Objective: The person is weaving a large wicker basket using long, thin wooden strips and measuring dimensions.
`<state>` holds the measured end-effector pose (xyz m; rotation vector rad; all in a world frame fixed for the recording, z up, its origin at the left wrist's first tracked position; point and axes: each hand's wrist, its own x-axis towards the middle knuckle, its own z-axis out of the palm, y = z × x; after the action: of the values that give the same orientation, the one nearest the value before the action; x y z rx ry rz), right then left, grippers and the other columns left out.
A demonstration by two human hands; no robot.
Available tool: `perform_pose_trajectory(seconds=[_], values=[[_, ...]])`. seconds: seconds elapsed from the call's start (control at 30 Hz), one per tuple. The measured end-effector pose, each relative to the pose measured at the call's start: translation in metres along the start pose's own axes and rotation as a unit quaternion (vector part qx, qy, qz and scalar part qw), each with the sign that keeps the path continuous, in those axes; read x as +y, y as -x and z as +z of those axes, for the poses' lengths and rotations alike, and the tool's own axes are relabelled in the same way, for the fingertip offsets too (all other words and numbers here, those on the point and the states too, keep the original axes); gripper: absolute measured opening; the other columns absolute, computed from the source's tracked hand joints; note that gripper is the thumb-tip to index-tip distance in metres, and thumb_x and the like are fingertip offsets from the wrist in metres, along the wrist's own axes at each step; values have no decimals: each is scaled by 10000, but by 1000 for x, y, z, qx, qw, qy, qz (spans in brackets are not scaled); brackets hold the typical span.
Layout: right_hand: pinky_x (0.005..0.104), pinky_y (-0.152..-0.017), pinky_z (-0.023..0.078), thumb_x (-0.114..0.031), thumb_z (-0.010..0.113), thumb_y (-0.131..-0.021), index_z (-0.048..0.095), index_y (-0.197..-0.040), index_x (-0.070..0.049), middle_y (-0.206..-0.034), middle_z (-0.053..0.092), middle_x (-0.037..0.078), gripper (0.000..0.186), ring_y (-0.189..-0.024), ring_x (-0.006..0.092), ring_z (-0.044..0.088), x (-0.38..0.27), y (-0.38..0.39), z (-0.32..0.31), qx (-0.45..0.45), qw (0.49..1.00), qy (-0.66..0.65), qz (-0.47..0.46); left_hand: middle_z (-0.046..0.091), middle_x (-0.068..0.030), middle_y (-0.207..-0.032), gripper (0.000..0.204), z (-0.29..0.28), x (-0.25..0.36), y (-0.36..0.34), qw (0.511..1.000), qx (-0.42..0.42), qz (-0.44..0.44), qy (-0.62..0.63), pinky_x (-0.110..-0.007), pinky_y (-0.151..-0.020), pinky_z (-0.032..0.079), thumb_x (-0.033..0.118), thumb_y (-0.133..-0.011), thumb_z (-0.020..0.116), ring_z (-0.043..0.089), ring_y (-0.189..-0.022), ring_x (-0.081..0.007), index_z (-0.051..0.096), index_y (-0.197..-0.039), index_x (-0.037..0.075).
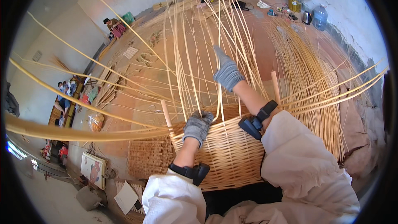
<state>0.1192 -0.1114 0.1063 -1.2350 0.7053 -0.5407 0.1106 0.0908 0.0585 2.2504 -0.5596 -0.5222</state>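
A half-woven wicker basket (230,153) rests in front of me, its long pale rods standing up and fanning out from the rim. My left hand (198,127), in a grey knit glove, is closed at the basket's far rim around the foot of a wicker rod. Higher up and to the right, my right hand (228,71), gloved the same way, reaches forward with its fingers closed on an upright wicker rod (219,29). Its fingertips are partly hidden. Two thick wooden pegs, a left peg (166,114) and a right peg (275,86), stick up at the basket's corners.
A large bundle of loose rods (306,87) lies on the floor at right. Left of the basket is a woven wicker panel (149,157). Long rods sweep out to both sides. Other people sit or bend farther off, with a water bottle (319,18) by the wall.
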Motion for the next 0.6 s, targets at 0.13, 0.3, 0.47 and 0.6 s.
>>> perform_pose_trajectory(seconds=[0.13,0.3,0.47,0.6], values=[[322,-557,530,-121,499,-820,408,-1142,-59,-769,491,28,341,-648,92,514,-12,56,-45,-152,949,-246,-124,609,-99,-701,283,-3,18,4,1000,19,-7,-1,-274,-590,456,244,-732,644,554,-617,-150,592,-873,5],[233,-453,476,-200,508,-836,435,-936,-124,-634,419,-24,145,-464,58,398,53,116,-129,-309,837,-367,-264,617,-126,-780,545,1,26,5,1000,-20,9,-19,-257,-677,462,425,-622,712,584,-727,-184,572,-871,-39],[298,-408,476,-331,388,-886,456,-794,-120,-529,409,-48,239,-408,95,444,31,115,-87,-46,978,-95,-182,614,-177,-835,728,0,48,10,974,37,-39,-222,-301,-762,446,612,-612,597,592,-818,-281,572,-934,-41],[307,-416,467,-308,410,-883,486,-772,-98,-523,419,-9,250,-380,126,416,99,66,-107,-7,870,259,-419,568,-211,-1002,780,-8,55,23,979,7,-97,-182,-345,-883,378,649,-615,555,535,-978,-284,563,-1015,-21]])
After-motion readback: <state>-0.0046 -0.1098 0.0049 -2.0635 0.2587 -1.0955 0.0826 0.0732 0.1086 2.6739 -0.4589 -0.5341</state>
